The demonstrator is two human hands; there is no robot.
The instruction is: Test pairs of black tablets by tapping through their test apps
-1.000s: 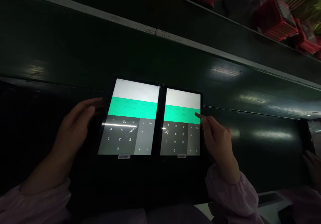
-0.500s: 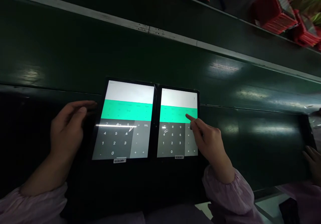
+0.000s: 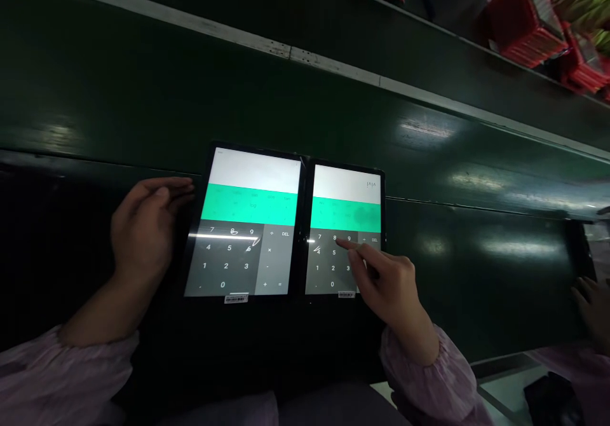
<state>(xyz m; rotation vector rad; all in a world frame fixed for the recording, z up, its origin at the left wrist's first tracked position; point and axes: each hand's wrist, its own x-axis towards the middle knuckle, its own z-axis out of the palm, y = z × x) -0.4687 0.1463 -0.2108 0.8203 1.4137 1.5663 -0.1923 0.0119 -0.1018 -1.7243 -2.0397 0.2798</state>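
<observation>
Right fingers [image 3: 344,241] point, gripping nothing, at the tablet [image 3: 345,183] beneath them. Open left fingers [image 3: 174,184] rest beside the other tablet [image 3: 252,171].

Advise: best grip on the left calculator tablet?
Take the left calculator tablet at its near edge, beside the barcode label, coming from the person's side. It's a thin slab lying flat, so probably tip it there first. The left hand crowds its left edge, and the right tablet sits close on the other.
</observation>
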